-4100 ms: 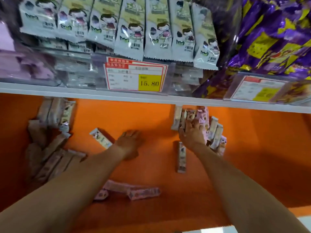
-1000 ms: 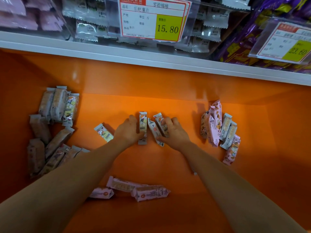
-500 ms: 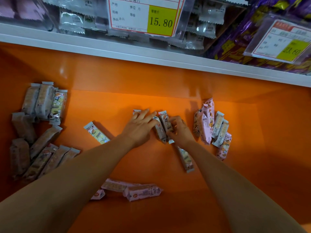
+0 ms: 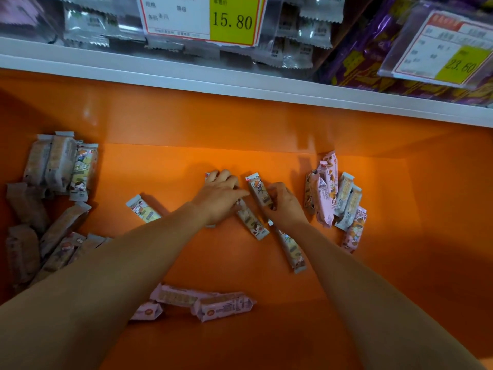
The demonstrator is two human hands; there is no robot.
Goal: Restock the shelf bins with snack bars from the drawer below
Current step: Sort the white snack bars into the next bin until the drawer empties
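In the head view, both hands are low in the orange drawer [image 4: 373,263], close together near its middle. The right hand [image 4: 286,206] has its fingers curled round one snack bar [image 4: 258,189], gripping the lower half. This bar's long axis runs away from the person toward the back wall, leaning a little to the left. The left hand [image 4: 220,200] lies with fairly straight fingers on top of another bar [image 4: 210,175]; only that bar's far end shows, so I cannot tell if it is really gripped. Two loose bars lie on nearly the same diagonal: a second bar [image 4: 252,222] between the hands and a third bar [image 4: 290,248] partly under the right wrist. The clear shelf bin [image 4: 293,36] with the price label [image 4: 232,20] stands above and beyond the hands, past the white shelf edge [image 4: 240,84]. I judge the next move is a lift up and forward, and the right hand is the nearer and readier one.
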